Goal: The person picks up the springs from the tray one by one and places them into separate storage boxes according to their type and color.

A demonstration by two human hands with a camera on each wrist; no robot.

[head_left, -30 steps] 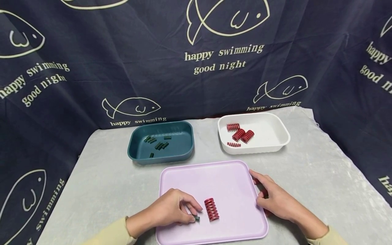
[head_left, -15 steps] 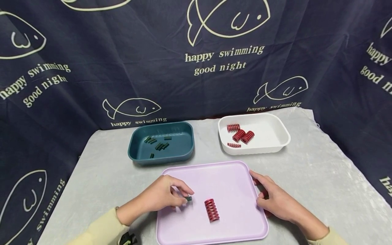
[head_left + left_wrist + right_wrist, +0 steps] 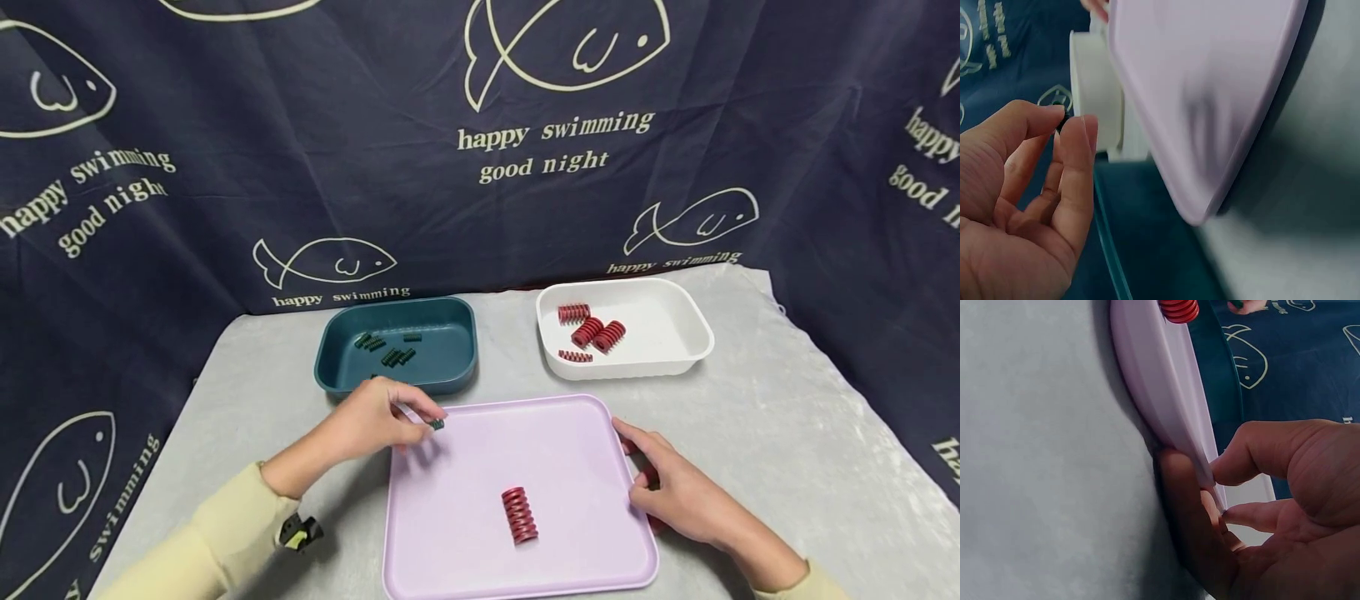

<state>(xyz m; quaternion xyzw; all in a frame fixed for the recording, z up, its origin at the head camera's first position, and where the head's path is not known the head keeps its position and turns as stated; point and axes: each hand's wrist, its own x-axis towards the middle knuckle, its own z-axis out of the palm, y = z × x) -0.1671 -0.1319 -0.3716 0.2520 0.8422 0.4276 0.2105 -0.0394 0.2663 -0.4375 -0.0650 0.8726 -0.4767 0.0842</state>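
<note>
Between thumb and fingertips, my left hand (image 3: 375, 418) pinches a small green spring (image 3: 437, 424) above the far left corner of the lilac tray (image 3: 450, 550). In the left wrist view the spring (image 3: 1062, 119) shows only as a dark bit between the fingertips. A large red spring (image 3: 519, 515) lies on the tray, left of its middle line toward the near side. My right hand (image 3: 678, 492) grips the tray's right edge; in the right wrist view its thumb and fingers (image 3: 1179, 487) clasp the rim from both sides.
Behind the tray on the left stands a dark teal bin (image 3: 457, 379) with several small green springs (image 3: 392, 357). At the back right is a white bin (image 3: 675, 363) with several red springs (image 3: 587, 332). A dark printed curtain (image 3: 420, 167) hangs behind the table.
My left hand has carried the small green spring from beside the red spring up and left, across the tray to its far left corner. The right hand stays on the rim.
</note>
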